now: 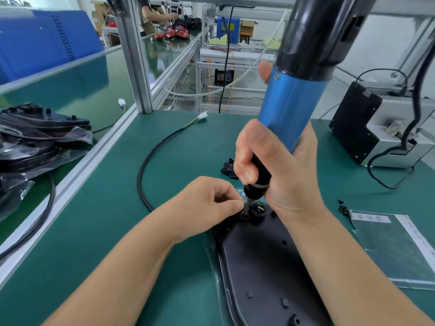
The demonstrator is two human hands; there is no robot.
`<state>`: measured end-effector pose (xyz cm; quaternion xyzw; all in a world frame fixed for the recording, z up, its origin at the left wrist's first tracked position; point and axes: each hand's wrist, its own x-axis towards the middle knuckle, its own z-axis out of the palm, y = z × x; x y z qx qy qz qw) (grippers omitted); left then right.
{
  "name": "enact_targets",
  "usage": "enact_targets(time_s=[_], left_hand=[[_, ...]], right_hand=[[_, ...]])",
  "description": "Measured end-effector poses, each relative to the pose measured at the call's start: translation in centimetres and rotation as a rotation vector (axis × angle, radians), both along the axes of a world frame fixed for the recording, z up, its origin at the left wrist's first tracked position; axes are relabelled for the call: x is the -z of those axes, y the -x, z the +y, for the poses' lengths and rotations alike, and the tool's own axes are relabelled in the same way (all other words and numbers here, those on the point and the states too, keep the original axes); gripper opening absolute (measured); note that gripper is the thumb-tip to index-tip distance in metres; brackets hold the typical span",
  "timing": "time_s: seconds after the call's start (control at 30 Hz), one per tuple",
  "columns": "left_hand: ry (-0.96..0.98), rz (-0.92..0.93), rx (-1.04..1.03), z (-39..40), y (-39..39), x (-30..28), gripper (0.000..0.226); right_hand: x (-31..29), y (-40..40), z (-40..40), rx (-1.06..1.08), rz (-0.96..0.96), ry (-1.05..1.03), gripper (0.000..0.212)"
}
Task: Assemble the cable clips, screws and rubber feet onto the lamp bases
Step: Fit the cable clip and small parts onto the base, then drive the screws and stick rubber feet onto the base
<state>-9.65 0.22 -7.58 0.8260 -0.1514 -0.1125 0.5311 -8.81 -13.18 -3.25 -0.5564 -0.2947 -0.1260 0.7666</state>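
Observation:
A black oval lamp base (259, 262) lies upside down on the green mat in front of me. At its far end sits a small black cable clip (244, 215) beside the hole where the black cable (143, 165) enters. My left hand (207, 205) pinches at the clip with thumb and forefinger. My right hand (277, 170) grips a blue and black electric screwdriver (292, 109), held upright with its tip down on the clip. The screw itself is hidden under the tip.
Loose black clips (229, 169) lie beyond the base, and more small parts (342, 207) sit beside a plastic bag (397, 250) on the right. A black and grey box (367, 132) stands at the right rear. Bagged lamp parts (35, 142) are piled at the left behind an aluminium rail (94, 158).

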Motion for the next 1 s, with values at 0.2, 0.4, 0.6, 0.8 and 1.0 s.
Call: enact_targets(time_s=[0.2, 0.4, 0.6, 0.8, 1.0], left_hand=[[-0.025, -0.006, -0.002, 0.0, -0.1, -0.1, 0.027], [-0.044, -0.017, 0.085, 0.0, 0.0, -0.2, 0.012], [-0.057, -0.029, 0.054, 0.1, 0.0, -0.1, 0.014], [-0.046, -0.002, -0.012, 0.4, 0.0, 0.2, 0.017], [-0.151, 0.032, 0.209, 2.5, 0.2, -1.0, 0.013]], right_hand=[[0.0, -0.4, 0.1, -0.047, 0.005, -0.057, 0.03], [-0.1, -0.2, 0.5, -0.123, 0.048, -0.054, 0.032], [-0.3, -0.1, 0.0, -0.048, 0.012, 0.006, 0.053], [-2.2, 0.0, -2.5, 0.135, -0.014, -0.139, 0.034], [-0.2, -0.4, -7.1, 0.434, 0.351, -0.219, 0.027]])
